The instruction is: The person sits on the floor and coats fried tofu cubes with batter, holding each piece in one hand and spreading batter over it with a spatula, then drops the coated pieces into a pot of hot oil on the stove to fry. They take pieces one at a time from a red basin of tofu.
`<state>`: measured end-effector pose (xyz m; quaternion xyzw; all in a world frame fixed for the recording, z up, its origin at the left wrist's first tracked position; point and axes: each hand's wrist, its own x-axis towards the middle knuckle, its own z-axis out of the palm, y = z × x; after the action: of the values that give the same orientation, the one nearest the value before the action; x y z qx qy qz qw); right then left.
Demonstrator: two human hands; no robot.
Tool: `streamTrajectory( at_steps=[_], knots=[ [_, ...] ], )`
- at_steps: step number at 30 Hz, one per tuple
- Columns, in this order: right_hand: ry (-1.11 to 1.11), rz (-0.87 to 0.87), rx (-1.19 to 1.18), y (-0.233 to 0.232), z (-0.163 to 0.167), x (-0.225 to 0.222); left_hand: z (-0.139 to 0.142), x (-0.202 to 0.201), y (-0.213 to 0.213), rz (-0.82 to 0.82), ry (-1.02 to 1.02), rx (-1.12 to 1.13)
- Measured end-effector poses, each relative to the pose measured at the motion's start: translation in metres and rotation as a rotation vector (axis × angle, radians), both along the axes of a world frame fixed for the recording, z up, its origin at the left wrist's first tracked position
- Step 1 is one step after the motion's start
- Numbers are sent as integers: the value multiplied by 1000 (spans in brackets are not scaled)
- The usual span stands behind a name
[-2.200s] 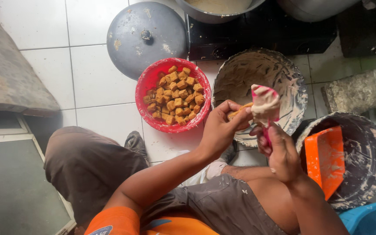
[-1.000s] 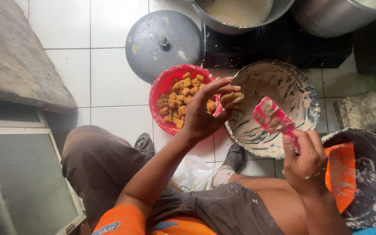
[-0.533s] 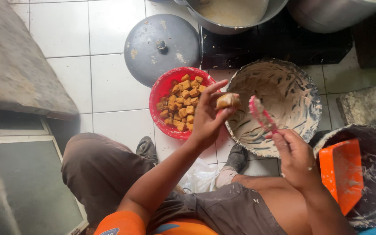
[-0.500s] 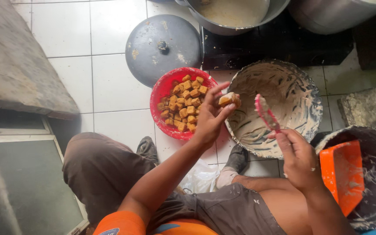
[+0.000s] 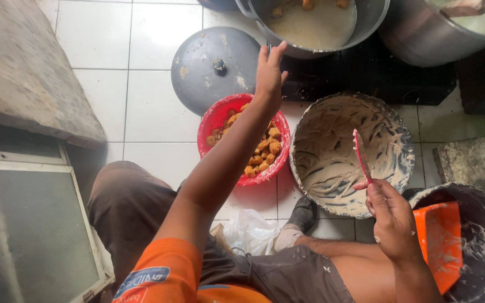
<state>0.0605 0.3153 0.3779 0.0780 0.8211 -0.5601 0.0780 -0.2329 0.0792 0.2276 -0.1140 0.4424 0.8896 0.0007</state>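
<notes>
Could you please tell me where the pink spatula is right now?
The pink spatula is in the right hand, right of centre, its blade over the batter bowl.

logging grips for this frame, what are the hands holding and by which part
The right hand pinches a pink spatula by its lower handle end, blade up over the batter bowl. The left hand is open and holds nothing, reaching toward the pot.

Left arm stretched far forward, left hand point(image 5: 269, 72) open, fingers extended and spread, palm down. Right arm bent at the elbow, right hand point(image 5: 391, 220) closed in a pinching grip, thumb against fingertips, wrist raised.
</notes>
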Motion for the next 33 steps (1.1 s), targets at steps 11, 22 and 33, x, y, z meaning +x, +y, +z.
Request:
streamTrajectory(
  at_steps=[11,22,33],
  knots=[
    [127,-208,-297,31,10,1,-164,148,-55,-16,-267,-963],
    [-247,54,593,176,-176,-42,-234,230,-93,-572,-18,-1809],
    [-399,71,1045,230,-342,-65,-230,231,-97,-371,-30,-1708]
  ],
)
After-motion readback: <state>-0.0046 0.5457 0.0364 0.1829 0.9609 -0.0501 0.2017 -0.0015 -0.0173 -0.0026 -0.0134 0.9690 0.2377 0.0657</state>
